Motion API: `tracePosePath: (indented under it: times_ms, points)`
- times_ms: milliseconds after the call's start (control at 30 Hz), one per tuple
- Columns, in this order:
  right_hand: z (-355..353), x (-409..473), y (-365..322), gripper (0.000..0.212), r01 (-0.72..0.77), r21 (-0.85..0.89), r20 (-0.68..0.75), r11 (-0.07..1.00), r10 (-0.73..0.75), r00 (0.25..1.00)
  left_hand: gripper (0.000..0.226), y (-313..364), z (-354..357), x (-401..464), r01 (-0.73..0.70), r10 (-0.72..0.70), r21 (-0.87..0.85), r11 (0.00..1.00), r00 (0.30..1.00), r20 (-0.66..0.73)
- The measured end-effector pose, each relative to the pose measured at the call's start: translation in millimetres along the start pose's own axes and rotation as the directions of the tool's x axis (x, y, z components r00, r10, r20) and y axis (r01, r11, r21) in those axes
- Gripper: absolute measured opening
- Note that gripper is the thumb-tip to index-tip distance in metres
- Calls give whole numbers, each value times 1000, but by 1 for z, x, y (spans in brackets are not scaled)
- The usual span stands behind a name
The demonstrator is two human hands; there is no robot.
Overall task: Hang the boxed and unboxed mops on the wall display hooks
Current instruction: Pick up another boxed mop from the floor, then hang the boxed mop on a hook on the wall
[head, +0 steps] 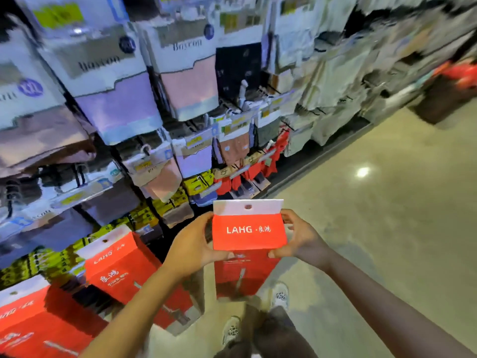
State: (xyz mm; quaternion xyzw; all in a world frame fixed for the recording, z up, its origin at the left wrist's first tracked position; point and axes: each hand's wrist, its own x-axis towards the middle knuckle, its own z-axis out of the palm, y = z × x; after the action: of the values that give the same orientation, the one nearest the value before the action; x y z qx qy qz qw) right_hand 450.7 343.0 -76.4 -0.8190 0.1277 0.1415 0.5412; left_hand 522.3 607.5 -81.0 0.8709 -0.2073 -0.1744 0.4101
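Red boxed mop (249, 236) gripped by both hands (192, 245) (300, 237); its lower half seems blurred.

Single head-worn wide-angle view, looking forward and down — close on both hands, wall display (160, 104) left, floor (387, 202) right

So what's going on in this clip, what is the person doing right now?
A person stands in a shop aisle holding a red LAHG box in front of them, left hand gripping its left edge and right hand its right edge. The white tab with the hang hole points up. Two similar red boxes already hang low on the wall display at left. The held box is not yet on a hook.
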Motion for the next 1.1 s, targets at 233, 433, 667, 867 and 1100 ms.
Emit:
tracePosePath:
  times_ms: [233,433,667,867,1100]
  points:
    - [-58,-90,-35,90,70,125,-333,990,-24,943,96,110,-10,20,-206,214,-87,975,971,107]
    - [-114,-154,-45,85,157,159,-570,975,-40,821,79,204,6,40,-349,387,-221,911,908,161]
    - [-174,-253,-13,81,221,204,-766,954,15,642,78,317,79,40,-480,540,-261,837,800,261]
    - [-222,-352,41,83,280,278,-859,919,108,501,83,410,178,18,-491,614,-373,787,686,391]
    - [-278,-473,103,84,204,247,-926,947,168,339,80,499,304,-21,-496,674,-457,739,550,493]
